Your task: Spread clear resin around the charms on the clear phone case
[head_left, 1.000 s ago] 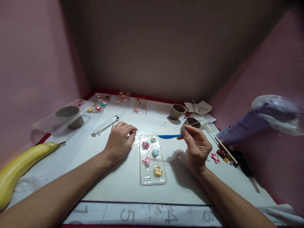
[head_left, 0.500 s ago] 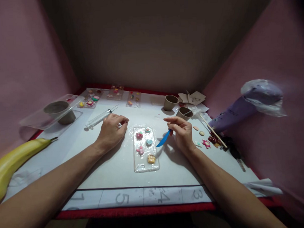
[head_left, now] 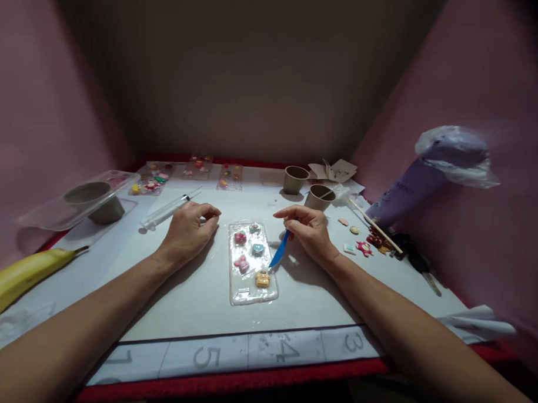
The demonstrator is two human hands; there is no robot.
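Your right hand (head_left: 309, 230) pinches the blue knife (head_left: 279, 251), now swung tip-down to the right edge of the clear case (head_left: 252, 263), within working reach; your left hand (head_left: 188, 231) curls beside it, closure unclear.

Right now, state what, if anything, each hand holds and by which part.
The right hand pinches the blue knife-shaped tool by its upper end, between thumb and fingers. No held object shows in the left hand.

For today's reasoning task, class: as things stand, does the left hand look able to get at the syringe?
Probably yes: the syringe lies close beside the left hand, nothing visible stands between them, and that hand appears to hold nothing.
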